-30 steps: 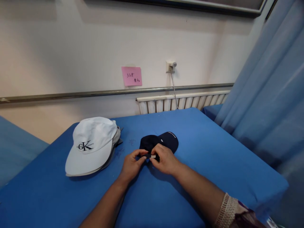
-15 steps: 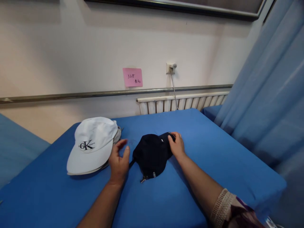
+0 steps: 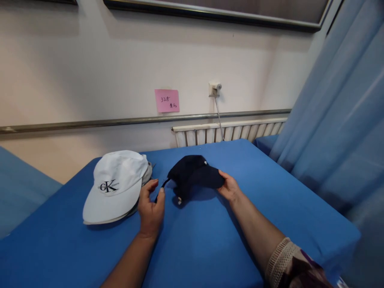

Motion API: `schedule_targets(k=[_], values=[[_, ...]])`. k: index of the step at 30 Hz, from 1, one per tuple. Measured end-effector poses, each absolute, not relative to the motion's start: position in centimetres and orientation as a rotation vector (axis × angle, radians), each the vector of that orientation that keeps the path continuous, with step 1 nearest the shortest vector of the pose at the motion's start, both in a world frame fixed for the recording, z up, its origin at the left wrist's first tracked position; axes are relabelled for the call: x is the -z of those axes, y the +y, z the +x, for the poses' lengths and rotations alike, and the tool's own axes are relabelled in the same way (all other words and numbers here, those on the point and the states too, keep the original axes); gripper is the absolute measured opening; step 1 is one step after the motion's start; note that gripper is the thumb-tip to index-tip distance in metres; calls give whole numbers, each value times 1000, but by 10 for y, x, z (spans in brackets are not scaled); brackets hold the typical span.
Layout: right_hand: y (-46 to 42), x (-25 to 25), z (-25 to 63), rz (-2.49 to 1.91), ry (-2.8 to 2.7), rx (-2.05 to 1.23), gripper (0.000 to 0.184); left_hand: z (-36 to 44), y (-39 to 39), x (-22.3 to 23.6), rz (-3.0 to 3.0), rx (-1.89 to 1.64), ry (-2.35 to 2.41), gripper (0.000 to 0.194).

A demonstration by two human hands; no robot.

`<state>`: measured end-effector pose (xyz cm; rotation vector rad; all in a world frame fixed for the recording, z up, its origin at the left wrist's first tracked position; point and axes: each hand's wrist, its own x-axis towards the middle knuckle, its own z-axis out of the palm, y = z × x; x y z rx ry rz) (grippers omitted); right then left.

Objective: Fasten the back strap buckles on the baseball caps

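Observation:
A black baseball cap (image 3: pixel 192 172) is tilted up off the blue-covered surface, its brim pointing right. My right hand (image 3: pixel 229 187) pinches the brim's end, thumb on top and the other fingers partly hidden beneath. On the other side, my left hand (image 3: pixel 151 208) has thumb and fingers apart, with the cap's thin strap (image 3: pixel 165 183) running down into the gap between them; whether it touches the strap I cannot tell. Close by on the left rests a white baseball cap (image 3: pixel 117 180) with black letters on its front, stacked over at least one more cap whose grey edge shows.
The blue sheet (image 3: pixel 198 248) covers the table or bed under the caps. Behind it are a white radiator (image 3: pixel 207 135), a metal rail (image 3: pixel 120 119), a plugged socket (image 3: pixel 214 89) and a pink note (image 3: pixel 167 101). A blue curtain (image 3: pixel 333 120) hangs at the right.
My right hand has turned and lifted the black cap's brim, so the cap has rolled from lying flat to tilted up, brim facing me. My left hand stays nearly in place.

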<state>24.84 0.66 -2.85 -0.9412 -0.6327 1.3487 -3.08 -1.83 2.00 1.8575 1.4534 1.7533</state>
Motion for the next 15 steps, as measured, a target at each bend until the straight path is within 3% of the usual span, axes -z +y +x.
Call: schedule_targets(k=[3,6,9,15], values=[[0,20,236,-537,-344,-1494,22,-24,-29,-20,1914,-1543,1299,20],[-14,14,211,-417,-296,-1634,32,0,-41,-11,1782,-1109,1140,28],[-31,10,184,-408,-418,-1648,37,26,-46,-3,1399,-1189,1033,45],[-45,17,163,-561,-794,-1718,45,25,-35,-25,1073,-1429,990,33]])
